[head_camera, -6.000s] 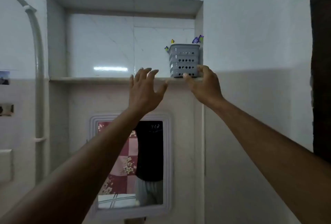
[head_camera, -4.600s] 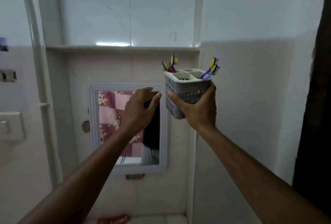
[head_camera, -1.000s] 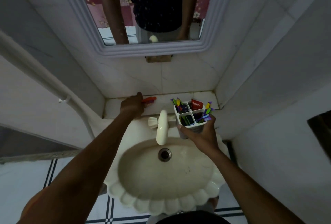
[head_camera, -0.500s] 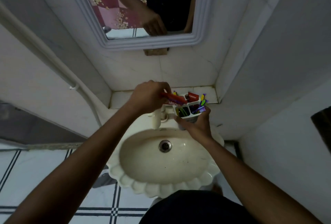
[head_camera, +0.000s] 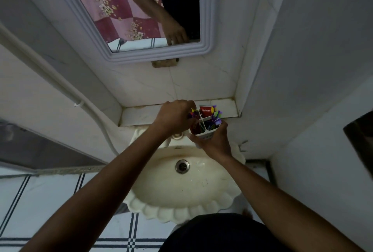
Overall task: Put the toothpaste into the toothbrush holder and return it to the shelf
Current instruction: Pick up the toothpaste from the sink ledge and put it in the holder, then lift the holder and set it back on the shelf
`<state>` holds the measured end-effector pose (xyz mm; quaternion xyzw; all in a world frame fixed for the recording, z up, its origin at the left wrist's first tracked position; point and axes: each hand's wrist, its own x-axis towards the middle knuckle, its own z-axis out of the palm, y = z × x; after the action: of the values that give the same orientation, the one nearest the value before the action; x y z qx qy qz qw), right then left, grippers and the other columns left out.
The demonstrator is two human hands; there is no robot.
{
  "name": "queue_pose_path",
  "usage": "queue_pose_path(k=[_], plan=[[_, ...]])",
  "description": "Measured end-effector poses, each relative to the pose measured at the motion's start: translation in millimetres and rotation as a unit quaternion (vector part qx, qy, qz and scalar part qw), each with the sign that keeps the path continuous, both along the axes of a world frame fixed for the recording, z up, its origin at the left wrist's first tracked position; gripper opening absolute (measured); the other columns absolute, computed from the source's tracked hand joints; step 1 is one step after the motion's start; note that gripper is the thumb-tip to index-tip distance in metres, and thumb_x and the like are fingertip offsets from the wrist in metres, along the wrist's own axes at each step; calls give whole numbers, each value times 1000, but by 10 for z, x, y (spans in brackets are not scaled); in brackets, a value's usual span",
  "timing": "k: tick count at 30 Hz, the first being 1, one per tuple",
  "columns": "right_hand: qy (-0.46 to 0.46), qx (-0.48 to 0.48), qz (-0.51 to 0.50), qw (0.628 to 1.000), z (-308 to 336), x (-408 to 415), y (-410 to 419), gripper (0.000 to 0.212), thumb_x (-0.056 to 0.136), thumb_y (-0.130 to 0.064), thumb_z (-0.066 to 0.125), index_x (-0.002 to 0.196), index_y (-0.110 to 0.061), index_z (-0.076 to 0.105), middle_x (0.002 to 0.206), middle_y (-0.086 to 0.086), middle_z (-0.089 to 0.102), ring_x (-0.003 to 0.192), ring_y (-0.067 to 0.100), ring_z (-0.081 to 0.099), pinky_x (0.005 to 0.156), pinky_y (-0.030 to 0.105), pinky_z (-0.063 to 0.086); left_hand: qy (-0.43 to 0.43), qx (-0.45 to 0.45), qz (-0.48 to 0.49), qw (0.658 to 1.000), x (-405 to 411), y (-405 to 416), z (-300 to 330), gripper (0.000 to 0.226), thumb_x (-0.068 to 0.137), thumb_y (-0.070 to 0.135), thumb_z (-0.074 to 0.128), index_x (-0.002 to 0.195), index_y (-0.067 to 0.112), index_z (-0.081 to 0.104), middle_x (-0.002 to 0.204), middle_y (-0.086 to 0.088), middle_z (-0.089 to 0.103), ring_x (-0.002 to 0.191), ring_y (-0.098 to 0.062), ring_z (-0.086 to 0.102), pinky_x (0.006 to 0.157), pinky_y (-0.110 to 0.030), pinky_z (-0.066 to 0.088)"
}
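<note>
The toothbrush holder (head_camera: pixel 203 130) is gripped from below and the side by the right hand (head_camera: pixel 215 142), held above the back rim of the sink (head_camera: pixel 181 207). The left hand (head_camera: pixel 173 115) is curled over the holder's left compartments, fingers closed; what they pinch cannot be told. A red toothpaste (head_camera: pixel 205 111) tube stands in the far compartment, just beyond the left hand, beside coloured toothbrushes (head_camera: pixel 217 115). Further out, a ledge (head_camera: pixel 139 115) and a mirror (head_camera: pixel 129 9) are seen.
</note>
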<state>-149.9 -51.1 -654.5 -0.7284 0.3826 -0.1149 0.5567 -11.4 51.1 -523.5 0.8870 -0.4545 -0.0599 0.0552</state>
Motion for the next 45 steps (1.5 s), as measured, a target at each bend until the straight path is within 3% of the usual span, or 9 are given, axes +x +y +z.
queue_pose_path(k=[7,13,20,24,28,32,36,41,45], plan=[[-1,1,-2,1000,-14,-44,-5,134,47,-81,99,152,-36,28,146,-8,59,131,19,65,102,46,64,-2,43,36,998,-112,-83,-209,23,102,26,56,120,23,70,110,-1,78,109,-26,70,103,-46,37],[15,-34,-18,999,-102,-108,50,152,43,-77,102,160,-30,17,159,0,53,139,23,62,102,49,63,57,-85,70,992,-50,100,-245,28,106,44,54,120,25,69,110,12,79,109,-17,71,101,-46,39],[-3,-50,-75,996,-278,-109,218,139,52,-65,105,160,-33,24,154,-2,61,137,25,66,104,52,63,82,-192,94,973,94,409,-375,22,105,37,59,119,27,71,120,12,74,117,-16,66,104,-44,40],[-34,-45,-114,992,-219,-49,289,122,57,-50,110,153,-29,39,142,-9,67,128,16,70,100,35,63,90,-202,83,972,109,513,-502,33,104,42,60,131,26,67,135,5,68,128,-20,60,107,-43,34],[-47,-64,-137,987,-19,55,214,113,57,-41,111,148,-22,46,127,-15,62,114,11,65,77,0,45,107,-212,80,968,194,541,-491,37,102,45,62,134,26,65,140,4,64,128,-20,61,113,-49,37],[-77,-117,-152,978,432,49,83,118,53,-55,106,151,-25,47,136,-12,65,119,13,66,89,23,52,96,-226,70,967,171,585,-274,40,101,47,62,135,26,65,138,4,65,128,-19,61,111,-53,44],[-158,-180,-137,961,1291,-73,-237,117,52,-62,102,148,-26,47,133,-17,64,116,9,66,84,14,48,39,-305,78,948,-39,417,390,43,101,48,63,137,25,64,139,4,65,130,-18,60,110,-55,46],[-165,-198,-149,955,1628,-44,-285,116,50,-68,102,142,-24,49,131,-13,66,114,13,68,92,40,64,22,-311,70,948,2,369,640,43,100,50,64,135,25,64,136,4,67,127,-18,62,110,-53,46],[-226,-227,-144,936,2288,-174,-476,119,45,-78,96,138,-22,49,132,-7,69,114,17,72,88,41,67,-35,-356,64,932,-160,219,1257,43,99,47,67,135,22,65,131,1,69,119,-21,66,105,-50,50]])
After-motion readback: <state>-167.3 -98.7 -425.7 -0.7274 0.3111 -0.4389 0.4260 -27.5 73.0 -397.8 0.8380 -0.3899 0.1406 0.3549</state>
